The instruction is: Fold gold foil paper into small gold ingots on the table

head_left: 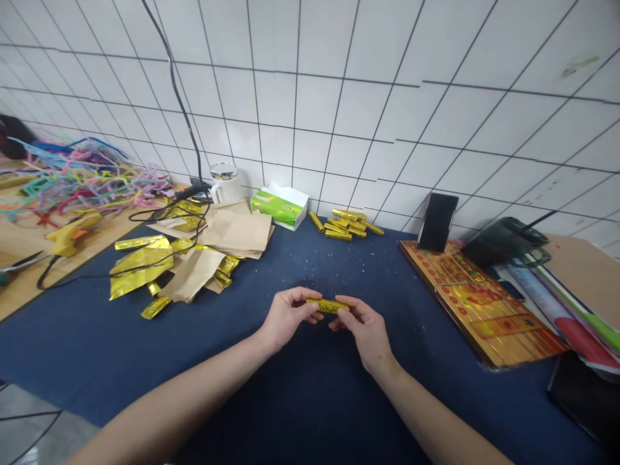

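Between my two hands is a small roll of shiny gold foil (328,306), held level just above the dark blue table cover (310,381). My left hand (289,314) pinches its left end between thumb and fingers. At the right end, my right hand (364,324) grips it the same way. Farther back, near the wall, lies a loose pile of similar gold foil rolls (346,224). To the left, gold foil sheets (140,268) lie mixed with brown paper pieces (237,229).
A green tissue pack (278,206) and a white mug (226,187) stand by the tiled wall. A yellow glue gun (72,234), its cord crossing the foil, and many pipe cleaners (97,177) lie left. Right are a phone (437,221), a red-gold board (484,303) and a dark jug (508,239).
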{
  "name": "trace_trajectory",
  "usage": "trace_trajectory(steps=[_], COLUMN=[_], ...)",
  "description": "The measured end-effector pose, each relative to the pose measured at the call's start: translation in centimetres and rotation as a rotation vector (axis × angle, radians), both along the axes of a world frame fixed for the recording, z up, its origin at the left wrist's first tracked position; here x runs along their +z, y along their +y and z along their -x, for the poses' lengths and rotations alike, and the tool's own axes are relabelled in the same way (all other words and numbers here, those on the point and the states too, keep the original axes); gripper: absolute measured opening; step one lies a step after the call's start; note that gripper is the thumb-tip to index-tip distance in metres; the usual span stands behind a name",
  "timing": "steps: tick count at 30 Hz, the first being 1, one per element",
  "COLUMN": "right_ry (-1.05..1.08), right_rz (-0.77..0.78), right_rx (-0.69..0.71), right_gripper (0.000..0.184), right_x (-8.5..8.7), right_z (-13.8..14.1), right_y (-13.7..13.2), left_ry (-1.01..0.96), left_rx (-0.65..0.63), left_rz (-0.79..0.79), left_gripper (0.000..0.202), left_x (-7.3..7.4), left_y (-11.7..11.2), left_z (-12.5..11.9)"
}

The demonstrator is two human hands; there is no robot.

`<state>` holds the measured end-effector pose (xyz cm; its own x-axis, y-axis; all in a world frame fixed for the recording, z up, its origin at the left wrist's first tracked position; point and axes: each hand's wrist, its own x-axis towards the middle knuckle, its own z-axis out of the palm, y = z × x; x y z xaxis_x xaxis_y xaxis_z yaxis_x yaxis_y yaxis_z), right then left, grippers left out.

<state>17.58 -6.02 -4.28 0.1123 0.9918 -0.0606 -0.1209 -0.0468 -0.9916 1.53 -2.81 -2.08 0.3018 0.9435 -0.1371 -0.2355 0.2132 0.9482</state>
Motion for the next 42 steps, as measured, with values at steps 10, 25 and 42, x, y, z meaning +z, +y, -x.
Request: trace_trajectory(steps=[10,25,42], right_ry=[-0.079,-0.114,-0.096], right_rz=[0.018,0.046,0.111], right_rx=[0.009,-0.005,0.091], right_gripper=[0.029,0.033,0.03], right_x=[-0.3,-1.0,-0.6], right_z=[-0.1,-0.4,-0.7], right_y=[0.0,0.3,0.5], left_ry=[-0.002,-0.056,0.204], left_rx=[0.032,0.128,-0.074], left_rz=[0.017,0.067,-0.06], left_gripper=[0.026,0.038,0.011], left_x=[-0.1,-1.0,-2.4], left_y=[0.0,0.7,-0.4], left_z=[-0.3,-0.1,-0.9])
